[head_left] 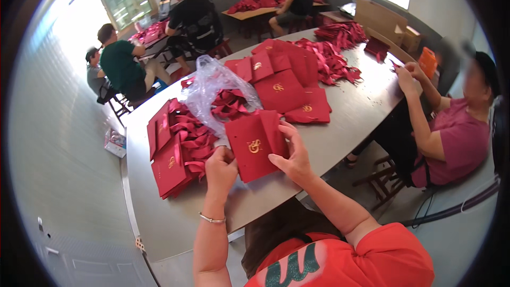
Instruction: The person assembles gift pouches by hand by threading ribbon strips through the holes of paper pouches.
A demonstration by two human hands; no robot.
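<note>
Above the near edge of the table I hold a few flat red paper gift bags [248, 151], stacked slightly askew, with a gold emblem on the front one. My left hand [221, 169] has its fingers curled at their left edge. On the opposite side my right hand [293, 155] grips them, thumb on the front and fingers along the right edge. To the left lies a pile of similar bags [169, 162] with pink-red ribbon handles [194, 135]. A crumpled clear plastic bag [215, 87] sits just beyond my hands, partly over more ribbons.
More red bags [280, 89] lie spread across the metal-grey table [366, 95], with ribbon heaps [332, 61] farther back. At right a seated person in a pink shirt [465, 149] handles a small red piece. Cardboard boxes [380, 18] stand at the far right; other people work behind.
</note>
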